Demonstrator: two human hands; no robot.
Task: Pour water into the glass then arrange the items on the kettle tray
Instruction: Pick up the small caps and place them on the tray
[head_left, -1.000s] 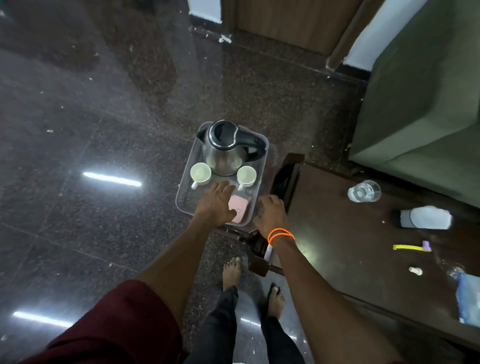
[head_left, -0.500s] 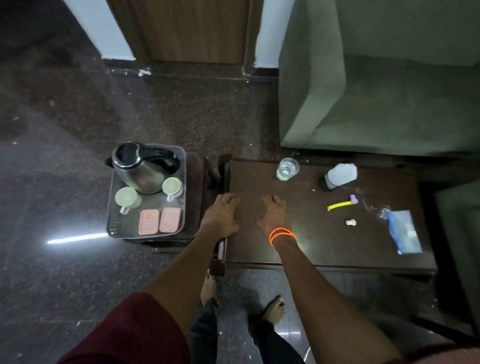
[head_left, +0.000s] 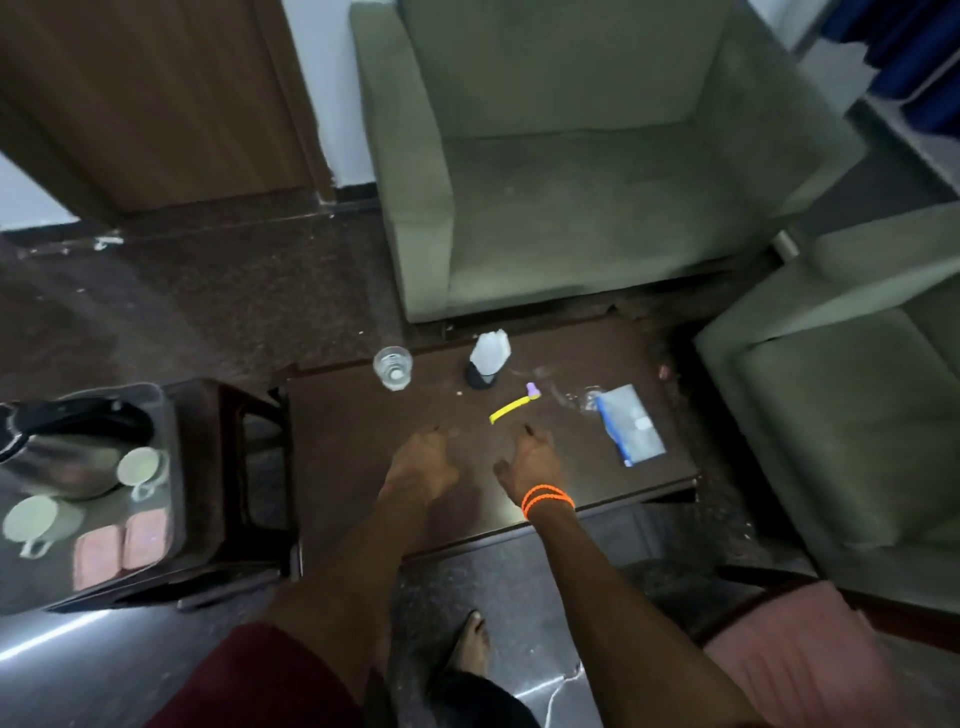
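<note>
Both hands lie over the dark counter (head_left: 363, 415), empty: left hand (head_left: 418, 470) with fingers spread flat, right hand (head_left: 530, 462) with fingers loosely curled. Just beyond the right fingers lies a yellow toothbrush (head_left: 511, 409). Farther off, beyond the left fingers, stands the glass (head_left: 393, 368). Well to the left of the fingers sits the kettle tray (head_left: 171, 467) with the kettle (head_left: 62, 452).

Left hand (head_left: 418, 470), right hand (head_left: 530, 464) outstretched, empty.

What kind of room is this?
Probably a hotel room or guest lounge: a kettle tray with cups on a side stand, green armchairs, and a low dark table.
</note>
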